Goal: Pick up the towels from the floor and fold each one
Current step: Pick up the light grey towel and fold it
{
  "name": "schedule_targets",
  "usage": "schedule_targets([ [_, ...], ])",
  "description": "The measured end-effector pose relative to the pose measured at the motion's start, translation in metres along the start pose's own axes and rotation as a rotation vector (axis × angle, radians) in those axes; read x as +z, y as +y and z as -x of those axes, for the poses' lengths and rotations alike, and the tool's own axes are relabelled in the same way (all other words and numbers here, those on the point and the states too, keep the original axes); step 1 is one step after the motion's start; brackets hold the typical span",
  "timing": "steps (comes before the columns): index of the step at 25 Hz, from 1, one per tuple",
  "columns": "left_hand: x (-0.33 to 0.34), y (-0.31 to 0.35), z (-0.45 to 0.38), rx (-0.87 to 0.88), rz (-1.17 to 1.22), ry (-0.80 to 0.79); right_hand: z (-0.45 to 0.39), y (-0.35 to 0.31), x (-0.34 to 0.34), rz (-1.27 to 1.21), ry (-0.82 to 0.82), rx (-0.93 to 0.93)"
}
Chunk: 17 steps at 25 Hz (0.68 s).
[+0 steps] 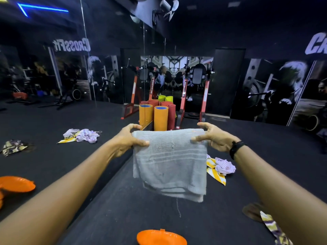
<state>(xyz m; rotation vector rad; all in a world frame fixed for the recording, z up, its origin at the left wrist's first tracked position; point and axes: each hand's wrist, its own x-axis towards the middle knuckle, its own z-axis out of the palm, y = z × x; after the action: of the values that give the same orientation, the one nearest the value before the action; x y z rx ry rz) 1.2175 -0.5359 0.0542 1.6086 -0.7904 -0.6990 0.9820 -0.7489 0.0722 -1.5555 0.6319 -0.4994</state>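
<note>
From the head camera, the left hand (130, 138) and right hand (212, 138) hold a pale grey ribbed terry towel (169, 160) up in the air over the black rubber floor (123, 200), each hand's fingers pinching a top corner of its doubled edge. The fold looks mid-way: one half already hangs over the other. Next the hands would need to meet to halve it again. A crumpled lilac-and-yellow striped cloth (221, 167) waits on the floor beside it.
</note>
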Motion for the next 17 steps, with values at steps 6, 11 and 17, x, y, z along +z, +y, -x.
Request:
schedule_targets([
  [6, -0.01, 0.021, -0.004, 0.206, -0.877, 0.091, -0.003, -0.014, -0.008, 0.761, 0.014, -0.276],
  [11, -0.019, 0.042, 0.0, 0.194, -0.216, -0.063, -0.002, -0.035, -0.02, 0.381, -0.039, -0.275],
  [17, -0.002, -0.019, 0.003, 0.019, -0.148, -0.181, 0.005, 0.027, -0.003, 0.155, -0.231, -0.014],
])
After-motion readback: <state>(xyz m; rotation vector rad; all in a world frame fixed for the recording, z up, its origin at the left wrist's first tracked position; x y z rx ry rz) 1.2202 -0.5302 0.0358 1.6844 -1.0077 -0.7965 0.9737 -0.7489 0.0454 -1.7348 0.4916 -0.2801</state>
